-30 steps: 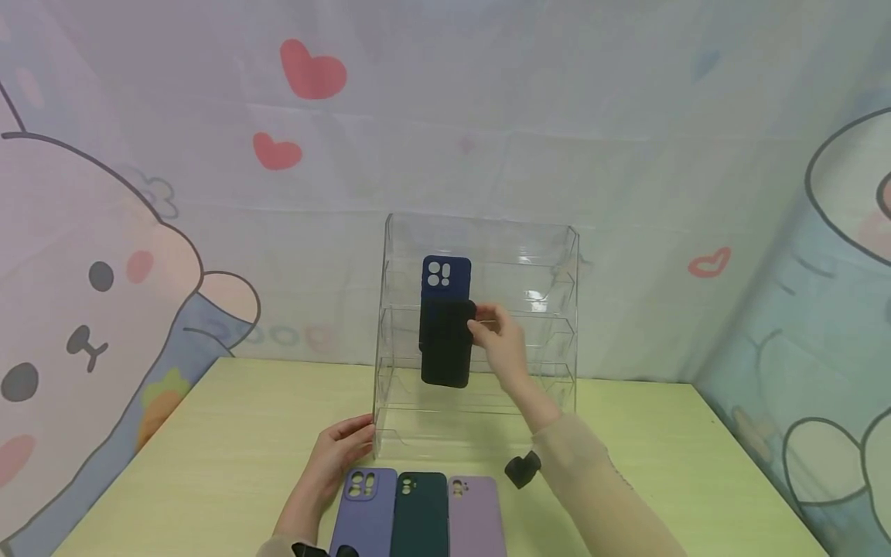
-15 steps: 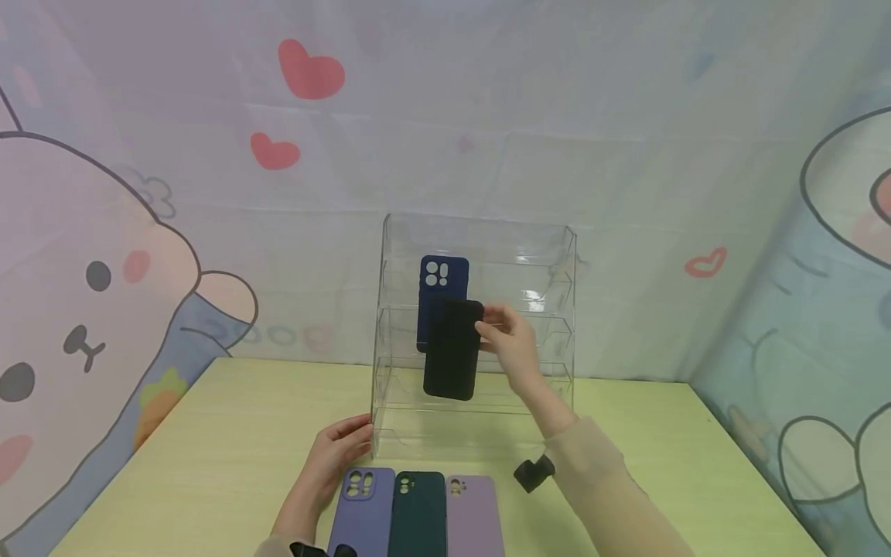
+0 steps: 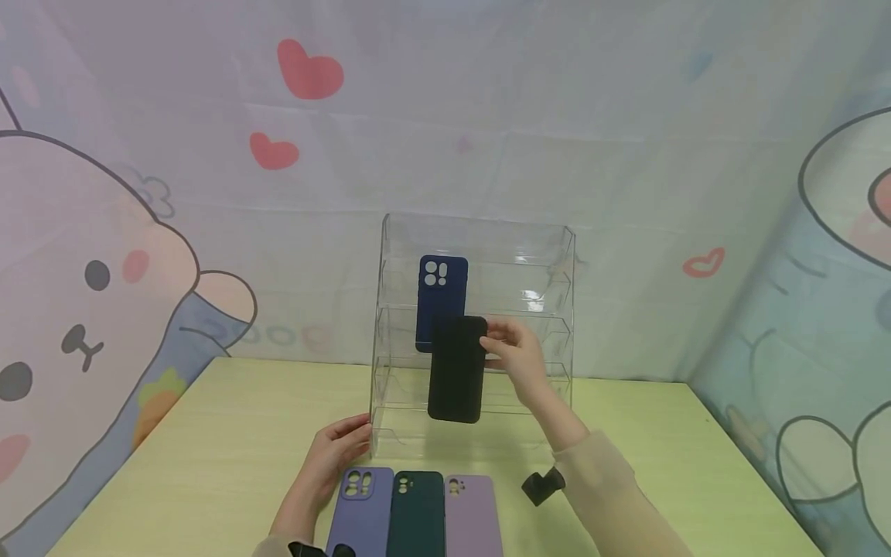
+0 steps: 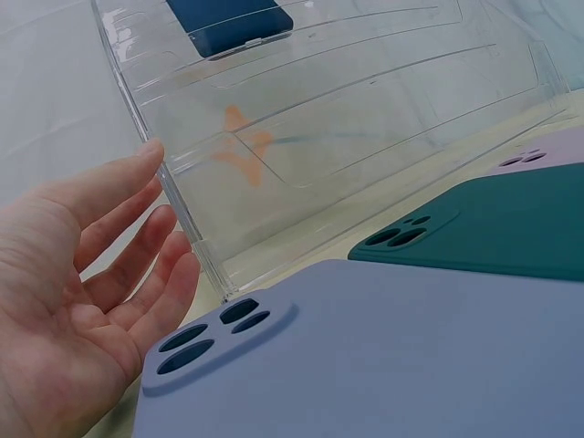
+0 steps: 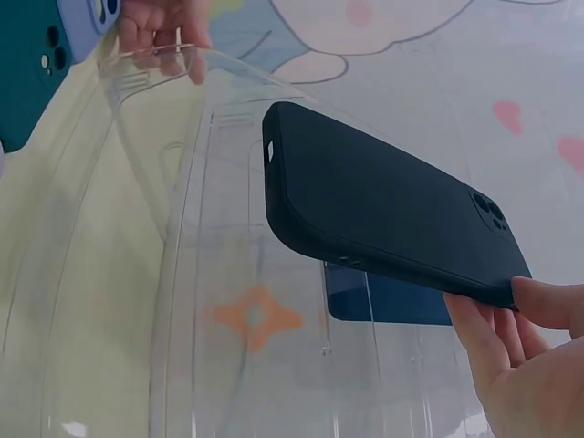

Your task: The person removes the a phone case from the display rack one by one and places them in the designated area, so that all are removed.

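Seemingly a staged tabletop set: cartoon-printed cloth (image 3: 487,116) encloses a pale yellow table (image 3: 230,433).

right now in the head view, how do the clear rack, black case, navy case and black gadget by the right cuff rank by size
1. Clear rack
2. Black case and navy case: unsure, the nearer black one hides part of navy
3. Black gadget

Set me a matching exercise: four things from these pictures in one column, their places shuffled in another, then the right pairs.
1. Black phone case
2. Dark blue phone case
3. Green phone case
4. Left grip

A. On the table, between the bluish-purple case and the lilac case
B. At the left edge of the clear rack
C. Held by the right grip
D. In the clear rack

Right pairs: 1-C, 2-D, 3-A, 4-B
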`<state>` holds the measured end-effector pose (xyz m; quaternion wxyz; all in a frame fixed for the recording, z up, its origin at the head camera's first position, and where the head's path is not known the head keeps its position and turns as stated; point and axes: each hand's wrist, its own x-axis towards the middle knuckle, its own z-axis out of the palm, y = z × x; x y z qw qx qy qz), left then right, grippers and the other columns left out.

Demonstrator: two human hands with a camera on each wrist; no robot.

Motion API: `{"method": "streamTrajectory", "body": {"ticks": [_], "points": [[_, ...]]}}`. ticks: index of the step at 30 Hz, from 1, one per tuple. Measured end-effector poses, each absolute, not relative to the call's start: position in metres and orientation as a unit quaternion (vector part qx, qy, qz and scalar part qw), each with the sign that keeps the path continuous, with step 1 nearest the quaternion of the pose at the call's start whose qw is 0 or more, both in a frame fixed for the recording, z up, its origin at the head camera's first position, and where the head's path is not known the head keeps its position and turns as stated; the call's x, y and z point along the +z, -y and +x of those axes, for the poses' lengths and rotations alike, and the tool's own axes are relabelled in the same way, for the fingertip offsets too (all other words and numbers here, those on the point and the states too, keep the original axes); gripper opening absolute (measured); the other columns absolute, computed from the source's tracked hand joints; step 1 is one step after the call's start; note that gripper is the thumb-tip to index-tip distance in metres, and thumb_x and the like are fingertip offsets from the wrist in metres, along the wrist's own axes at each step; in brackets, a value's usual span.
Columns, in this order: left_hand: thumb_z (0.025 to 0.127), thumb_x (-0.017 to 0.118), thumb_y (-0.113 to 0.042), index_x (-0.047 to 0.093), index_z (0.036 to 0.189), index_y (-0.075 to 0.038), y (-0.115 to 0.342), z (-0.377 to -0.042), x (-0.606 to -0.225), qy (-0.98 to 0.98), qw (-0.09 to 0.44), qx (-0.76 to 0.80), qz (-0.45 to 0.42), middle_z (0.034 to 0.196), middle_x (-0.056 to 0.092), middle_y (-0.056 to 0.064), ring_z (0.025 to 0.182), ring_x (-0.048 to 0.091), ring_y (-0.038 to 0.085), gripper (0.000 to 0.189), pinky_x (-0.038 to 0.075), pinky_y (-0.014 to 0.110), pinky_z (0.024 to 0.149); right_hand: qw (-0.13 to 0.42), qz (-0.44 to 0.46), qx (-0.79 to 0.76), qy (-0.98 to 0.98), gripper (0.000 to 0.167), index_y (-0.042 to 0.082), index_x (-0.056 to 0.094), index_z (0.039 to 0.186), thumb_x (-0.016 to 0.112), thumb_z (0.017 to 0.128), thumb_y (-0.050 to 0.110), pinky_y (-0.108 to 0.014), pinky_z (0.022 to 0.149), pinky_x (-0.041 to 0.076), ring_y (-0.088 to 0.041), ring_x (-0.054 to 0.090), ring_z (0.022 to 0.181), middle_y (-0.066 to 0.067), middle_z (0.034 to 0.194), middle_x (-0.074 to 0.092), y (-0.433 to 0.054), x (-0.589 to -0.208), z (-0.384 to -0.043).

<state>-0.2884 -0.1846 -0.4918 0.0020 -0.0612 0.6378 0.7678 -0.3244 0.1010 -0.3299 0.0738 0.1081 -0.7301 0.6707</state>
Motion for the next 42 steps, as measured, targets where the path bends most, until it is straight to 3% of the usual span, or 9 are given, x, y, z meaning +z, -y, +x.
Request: {"method": "streamTrajectory", "body": {"ticks": [13,22,42], "points": [[0.092,0.067,-0.010,0.055,0.132,0.009,0.185,-0.288,-0.491,-0.642,0.002,0.765,-0.059,0.118,0.066,0.010,0.099,0.066,0.013,0.045,0.057,0.024,0.085,0.025,0.104,0.650,0.752,0.030,-0.013,0.057,0.120,0.058,0.092,0.000,-0.035,0.073,0.061,-0.010,0.062,0.079,-0.006,0.094,0.061,-0.119,-0.346,-0.318],[0.094,0.065,-0.009,0.053,0.133,0.009,0.185,-0.287,-0.489,-0.640,0.008,0.767,-0.057,0.115,0.066,0.008,0.100,0.065,0.012,0.045,0.056,0.024,0.085,-0.004,0.090,0.636,0.766,0.036,-0.014,0.053,0.125,0.057,0.094,0.003,-0.033,0.074,0.061,-0.011,0.062,0.084,-0.016,0.107,0.062,-0.136,-0.360,-0.311],[0.092,0.067,-0.011,0.055,0.132,0.009,0.186,-0.287,-0.491,-0.645,0.004,0.763,-0.047,0.120,0.065,0.012,0.101,0.066,0.014,0.046,0.056,0.024,0.086,-0.049,0.065,0.635,0.768,0.037,-0.017,0.052,0.123,0.055,0.092,0.002,-0.027,0.067,0.060,-0.011,0.063,0.073,-0.004,0.091,0.064,-0.170,-0.392,-0.299]]}}
